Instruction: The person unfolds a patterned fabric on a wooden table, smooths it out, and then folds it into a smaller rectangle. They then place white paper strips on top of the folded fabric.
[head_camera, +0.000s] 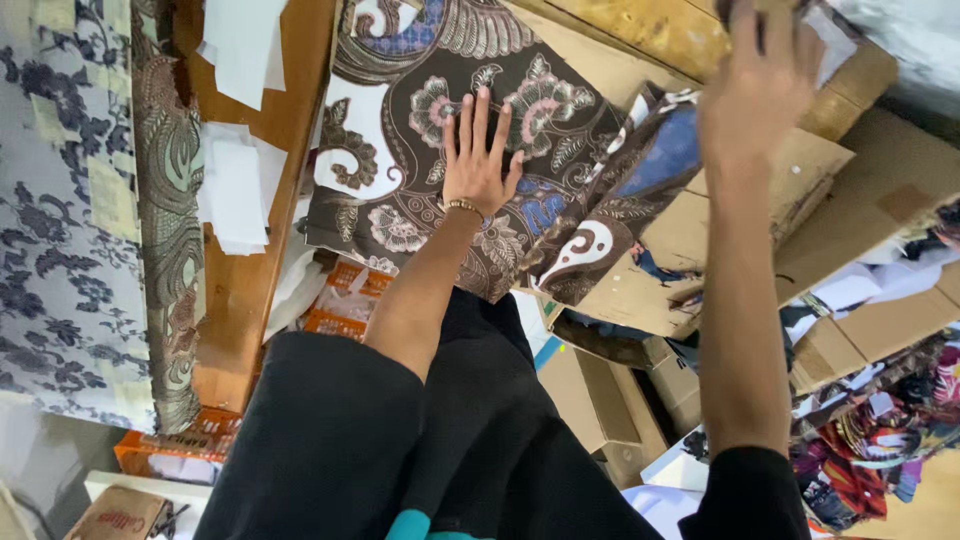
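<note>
From the head camera, the left hand (478, 160) lies flat with fingers spread on the brown flowery cloth (440, 130), grasping nothing. The cloth lies partly folded on the table (250, 290). The right hand (755, 95) reaches up, blurry; I cannot tell its grip.

Even, soft indoor light, moderately bright; no hard shadows or glare. Right hand (760, 85) smeared by motion blur at the far edge. Patterned cloth (420, 150) sharp. Whole view strongly tilted.
</note>
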